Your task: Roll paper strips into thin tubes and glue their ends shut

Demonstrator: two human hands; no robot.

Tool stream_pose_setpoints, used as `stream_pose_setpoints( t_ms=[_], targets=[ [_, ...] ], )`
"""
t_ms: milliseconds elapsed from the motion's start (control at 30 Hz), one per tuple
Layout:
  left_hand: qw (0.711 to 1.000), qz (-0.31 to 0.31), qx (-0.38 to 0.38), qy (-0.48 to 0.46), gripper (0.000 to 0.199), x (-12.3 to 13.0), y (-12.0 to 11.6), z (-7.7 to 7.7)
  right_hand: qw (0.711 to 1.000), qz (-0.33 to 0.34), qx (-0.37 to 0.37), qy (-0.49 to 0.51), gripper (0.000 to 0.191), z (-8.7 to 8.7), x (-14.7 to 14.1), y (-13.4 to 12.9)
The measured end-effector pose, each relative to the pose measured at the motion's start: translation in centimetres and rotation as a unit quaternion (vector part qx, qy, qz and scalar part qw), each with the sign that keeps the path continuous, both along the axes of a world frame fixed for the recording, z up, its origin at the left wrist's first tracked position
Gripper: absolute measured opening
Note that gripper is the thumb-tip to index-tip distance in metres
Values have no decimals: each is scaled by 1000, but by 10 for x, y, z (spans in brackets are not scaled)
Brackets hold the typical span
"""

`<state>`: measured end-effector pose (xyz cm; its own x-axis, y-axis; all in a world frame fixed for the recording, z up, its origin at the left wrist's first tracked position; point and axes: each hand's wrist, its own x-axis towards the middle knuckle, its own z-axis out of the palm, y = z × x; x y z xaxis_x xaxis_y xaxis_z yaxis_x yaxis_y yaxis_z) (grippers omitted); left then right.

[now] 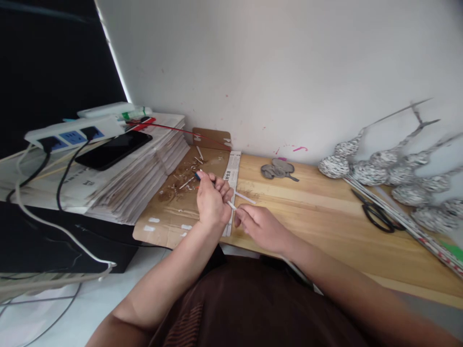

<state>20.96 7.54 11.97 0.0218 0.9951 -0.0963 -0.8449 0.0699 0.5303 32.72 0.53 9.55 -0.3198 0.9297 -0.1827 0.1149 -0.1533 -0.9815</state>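
My left hand [214, 202] is closed, palm side up, above a brown cardboard sheet [173, 212]. A thin white rolled-paper stick [231, 206] runs from its curled fingers across to my right hand [258, 226], whose fingers and thumb pinch the other end. Something small and blue [197, 176] shows beside my left thumb; what it is I cannot make out. Under and beyond my hands lies a strip of printed newspaper [233, 168]. A narrow white paper strip [245, 198] rests on the wooden table [304, 212], just past my right hand.
On the left, a tall newspaper stack [144, 178] carries a phone [114, 149] and a power strip [75, 135] with cables. Paper scraps litter the cardboard. A grey cloth [278, 168] lies near the wall. Rightward are black scissors [378, 217], long paper rods [405, 226] and several woven gourd shapes [334, 166].
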Motion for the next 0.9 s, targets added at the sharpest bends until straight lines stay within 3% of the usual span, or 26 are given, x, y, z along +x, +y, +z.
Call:
stream_pose_setpoints(
  t_ms=[67, 133, 200, 267, 300, 333, 400, 467, 500, 633, 767, 800, 900],
  targets=[
    [1000, -3, 1, -2, 44, 0, 0, -1, 994, 61, -74, 49, 41, -1, 0, 1],
    [1000, -3, 1, -2, 45, 0, 0, -2, 992, 78, -84, 49, 41, -2, 0, 2],
    [1000, -1, -1, 1, 44, -1, 1, -4, 998, 26, 22, -44, 37, -1, 0, 0],
    [1000, 0, -2, 3, 44, -1, 2, -5, 976, -37, 143, -158, 35, 1, -1, -1],
    [1000, 0, -2, 4, 44, -1, 2, -6, 968, -44, 165, -186, 34, 1, -2, -2],
    [1000, 0, -2, 5, 43, -1, 1, -6, 971, -34, 152, -183, 35, 1, -2, -2],
    [1000, -2, 1, 4, 43, -1, 1, -7, 993, 32, 49, -105, 42, 2, -1, -1],
    [1000, -4, 4, 2, 43, -1, 1, -7, 996, 79, -33, -27, 45, 2, 0, 0],
    [1000, -4, 6, 2, 42, 0, 1, -8, 997, 71, -30, -22, 43, 2, 0, 0],
    [1000, -5, 0, 2, 40, 1, 0, -9, 988, -35, 100, -108, 33, 1, -1, 2],
    [1000, -8, -8, -2, 41, 1, 0, -8, 998, 55, -44, -1, 43, 1, -2, 3],
    [1000, -8, -8, -2, 41, 1, 0, -8, 997, 63, -50, 3, 43, 2, -1, 3],
    [1000, -4, -7, -1, 40, 1, 1, -8, 988, -13, 97, -119, 35, 2, -1, 0]
  ],
)
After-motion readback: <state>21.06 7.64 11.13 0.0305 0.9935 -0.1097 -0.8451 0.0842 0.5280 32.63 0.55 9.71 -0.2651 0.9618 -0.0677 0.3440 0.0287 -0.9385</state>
